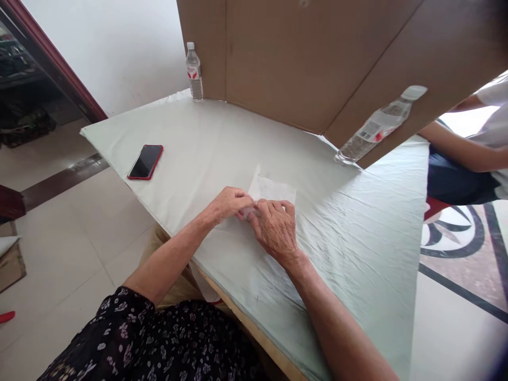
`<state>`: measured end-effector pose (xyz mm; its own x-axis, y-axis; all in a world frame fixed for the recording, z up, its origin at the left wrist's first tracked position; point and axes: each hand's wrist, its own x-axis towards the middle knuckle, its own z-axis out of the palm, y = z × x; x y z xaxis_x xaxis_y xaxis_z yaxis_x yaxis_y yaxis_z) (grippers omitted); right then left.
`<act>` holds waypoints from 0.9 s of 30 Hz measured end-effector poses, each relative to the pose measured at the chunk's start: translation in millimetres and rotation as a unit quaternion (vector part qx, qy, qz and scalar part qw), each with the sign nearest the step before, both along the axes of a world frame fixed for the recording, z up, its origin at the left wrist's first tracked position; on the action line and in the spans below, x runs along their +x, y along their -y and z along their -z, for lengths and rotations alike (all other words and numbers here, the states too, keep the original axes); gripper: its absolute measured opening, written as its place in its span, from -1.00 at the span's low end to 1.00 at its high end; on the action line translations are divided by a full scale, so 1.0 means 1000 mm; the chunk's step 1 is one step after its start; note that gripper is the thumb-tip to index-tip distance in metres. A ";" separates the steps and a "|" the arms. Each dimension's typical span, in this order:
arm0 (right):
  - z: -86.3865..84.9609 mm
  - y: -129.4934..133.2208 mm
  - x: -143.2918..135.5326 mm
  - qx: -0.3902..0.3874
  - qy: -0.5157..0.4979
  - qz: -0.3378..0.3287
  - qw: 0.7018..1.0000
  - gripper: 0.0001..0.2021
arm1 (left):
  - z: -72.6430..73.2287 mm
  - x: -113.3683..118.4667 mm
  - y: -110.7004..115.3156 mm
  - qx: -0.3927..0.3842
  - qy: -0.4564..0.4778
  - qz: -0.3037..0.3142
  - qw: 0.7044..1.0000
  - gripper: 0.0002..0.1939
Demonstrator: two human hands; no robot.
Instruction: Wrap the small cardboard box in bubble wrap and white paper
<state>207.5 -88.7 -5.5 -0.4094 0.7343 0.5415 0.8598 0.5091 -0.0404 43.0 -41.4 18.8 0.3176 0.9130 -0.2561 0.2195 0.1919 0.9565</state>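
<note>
A thin white sheet, like tissue, lies on the pale green tablecloth near the middle of the table, with one corner sticking up. My left hand pinches its near left edge between thumb and fingers. Right beside it, my right hand is closed on the same sheet, palm down with the fingers bent. The fingertips of both hands almost touch, and the part of the sheet between them is bunched and partly hidden.
A red-edged phone lies on the left. Behind stands a brown cardboard panel, with one water bottle at its left and another leaning at its right. A person's arm shows at the far right.
</note>
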 end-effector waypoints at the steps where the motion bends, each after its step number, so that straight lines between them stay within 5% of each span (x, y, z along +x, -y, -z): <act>1: -0.001 0.000 0.001 -0.007 -0.009 -0.001 1.000 -0.90 | -0.002 -0.001 0.002 0.002 -0.002 0.014 1.000 -0.81; 6: -0.008 0.000 0.011 -0.035 -0.089 -0.019 0.995 -0.88 | -0.001 -0.001 0.011 0.200 -0.128 0.062 0.969 -0.74; 9: -0.011 0.007 0.033 -0.021 -0.162 0.038 0.986 -0.90 | 0.002 0.000 0.012 0.289 -0.183 0.072 0.937 -0.74; 11: -0.011 0.016 0.053 -0.061 -0.202 0.099 0.972 -0.86 | 0.002 -0.002 0.011 0.289 -0.179 0.099 0.935 -0.72; 14: -0.008 0.031 0.080 -0.232 -0.250 0.175 0.924 -0.70 | -0.001 -0.005 0.007 0.273 -0.163 0.140 0.938 -0.65; 18: -0.003 0.037 0.084 -0.378 -0.313 0.198 0.848 -0.45 | -0.002 -0.002 0.008 0.289 -0.195 0.131 0.928 -0.75; 23: 0.002 0.012 0.057 -0.387 -0.410 0.208 0.799 -0.19 | 0.005 0.007 0.014 0.331 -0.214 0.107 0.913 -0.84; 27: 0.011 -0.004 0.043 -0.331 -0.459 0.198 0.800 -0.16 | 0.007 0.011 0.017 0.332 -0.234 0.107 0.908 -0.79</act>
<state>250.3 -84.9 -17.0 0.2730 0.9586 -0.0808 0.4011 -0.1898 -0.8962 53.9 -58.7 12.3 0.5046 0.8456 0.1740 0.5964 -0.4871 0.6380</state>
